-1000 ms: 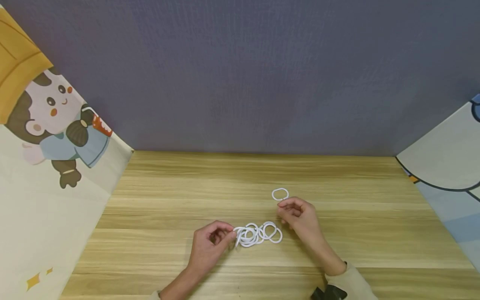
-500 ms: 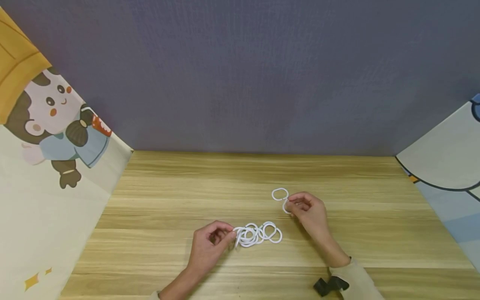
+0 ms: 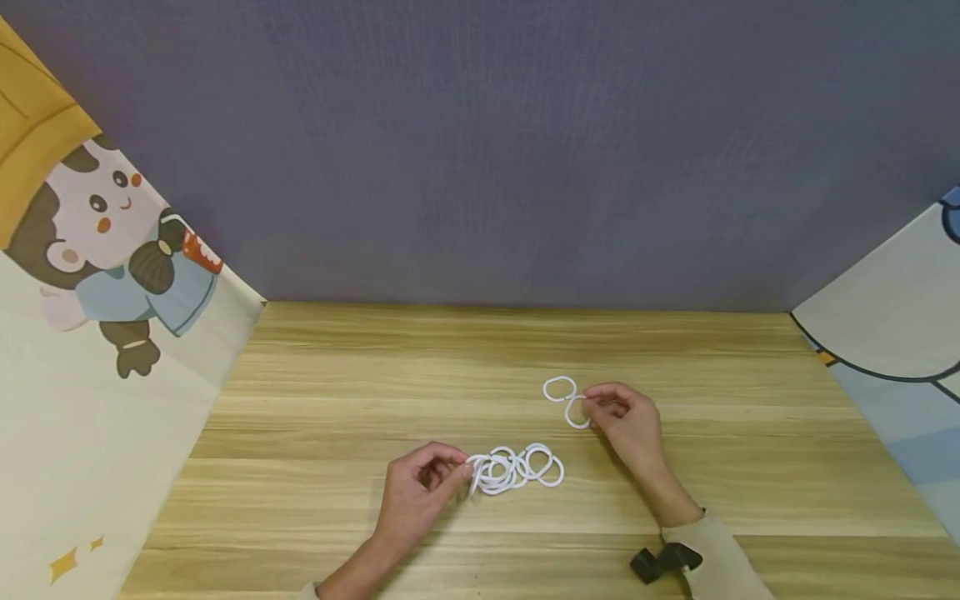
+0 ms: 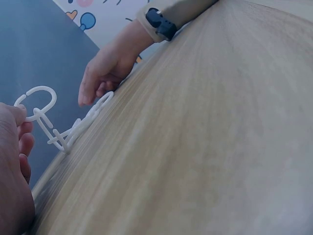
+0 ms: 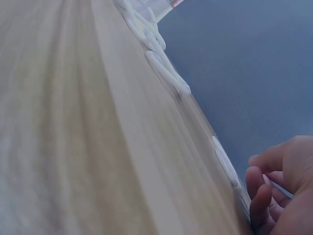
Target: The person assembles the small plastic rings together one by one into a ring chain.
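Observation:
My left hand [image 3: 420, 487] pinches a white plastic ring with a gap [image 4: 46, 88] between thumb and forefinger, lifting it at the left end of a heap of linked white rings [image 3: 498, 472]. In the left wrist view, this ring tilts above the others. Farther back on the right, a separate oval ring [image 3: 559, 388] lies on the table, with a second ring [image 3: 572, 419] just in front of it, overlapping its edge. My right hand [image 3: 626, 421] has thumb and forefinger at the right side of that second ring, which they partly hide.
The wooden table [image 3: 337, 375] ends at a grey-blue panel [image 3: 480, 167] behind. Printed cartoon panels flank it, one on the left [image 3: 75, 400]. A black wrist device [image 3: 663, 561] sits on the right sleeve.
My right hand has moved right and slightly back, uncovering the second ring beside the far oval one. My left hand and the heap have stayed in place.

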Motion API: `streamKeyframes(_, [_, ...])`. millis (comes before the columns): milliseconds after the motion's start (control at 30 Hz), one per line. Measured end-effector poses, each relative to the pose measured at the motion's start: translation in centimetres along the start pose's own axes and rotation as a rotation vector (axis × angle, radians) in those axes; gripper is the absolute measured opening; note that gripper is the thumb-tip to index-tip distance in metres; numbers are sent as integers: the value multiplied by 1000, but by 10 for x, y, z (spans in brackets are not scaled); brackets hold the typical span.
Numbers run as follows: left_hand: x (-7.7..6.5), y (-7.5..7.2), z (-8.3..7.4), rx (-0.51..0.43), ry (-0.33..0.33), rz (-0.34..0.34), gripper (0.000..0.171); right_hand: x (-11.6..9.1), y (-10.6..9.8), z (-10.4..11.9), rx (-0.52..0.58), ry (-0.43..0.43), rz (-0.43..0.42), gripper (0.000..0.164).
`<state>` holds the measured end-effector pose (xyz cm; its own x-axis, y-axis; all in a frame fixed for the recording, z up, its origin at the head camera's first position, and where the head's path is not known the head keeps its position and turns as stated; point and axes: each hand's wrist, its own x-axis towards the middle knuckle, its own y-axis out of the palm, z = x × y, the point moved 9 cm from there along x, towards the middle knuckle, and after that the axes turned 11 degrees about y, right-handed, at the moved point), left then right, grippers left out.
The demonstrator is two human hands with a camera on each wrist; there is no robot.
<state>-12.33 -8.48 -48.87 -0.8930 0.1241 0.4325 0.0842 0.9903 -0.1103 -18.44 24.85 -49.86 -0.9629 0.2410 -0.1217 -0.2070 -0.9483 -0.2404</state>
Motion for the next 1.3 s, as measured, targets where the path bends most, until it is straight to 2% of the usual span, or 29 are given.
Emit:
streamKeyframes(133, [0,0,0,1,-5,1,8,0,-2,2,-75,-44,-21,17])
streamKeyframes(367, [-1,0,-1,5,-8,5,8,-1,-2,6,-326,-123,-58,21])
streamKeyframes(600, [-1,-1,-2,-3,-4,10,10,1,0,6,-457,-185,-78,16])
streamKeyframes(1000, [0,-1,-3,3,-10,3,10,-2,4,10,-538,-180,-62,11])
streamKeyframes(1300, [0,-1,-3,15,-9,0,8,-3,6,10,-519,-139,-15,6])
